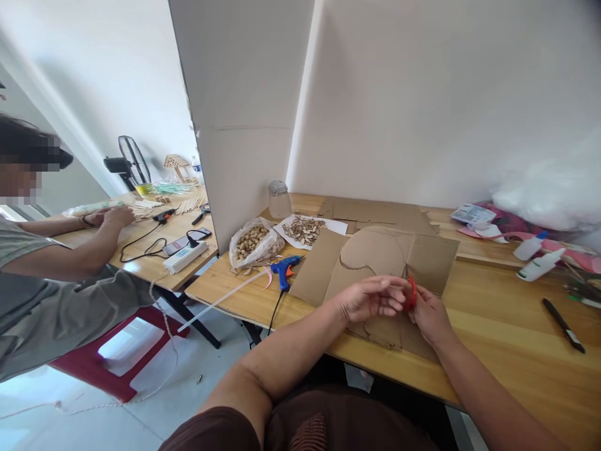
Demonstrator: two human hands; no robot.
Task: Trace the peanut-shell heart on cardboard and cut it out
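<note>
A brown cardboard sheet (375, 254) with a rounded cut line lies on the wooden table (507, 332) in front of me. My right hand (429, 313) grips red-handled scissors (412, 289) at the cardboard's middle. My left hand (370, 297) rests on the cardboard right beside the scissors, fingers curled toward the red handle. The scissor blades are mostly hidden between my hands.
A blue glue gun (284, 268), a bag of nuts (253, 243), shells on paper (304, 229) and a jar (279, 199) sit left. White glue bottles (539, 264) and a black pen (563, 324) lie right. A white divider (235, 125) separates a person (56, 275) at the neighbouring table.
</note>
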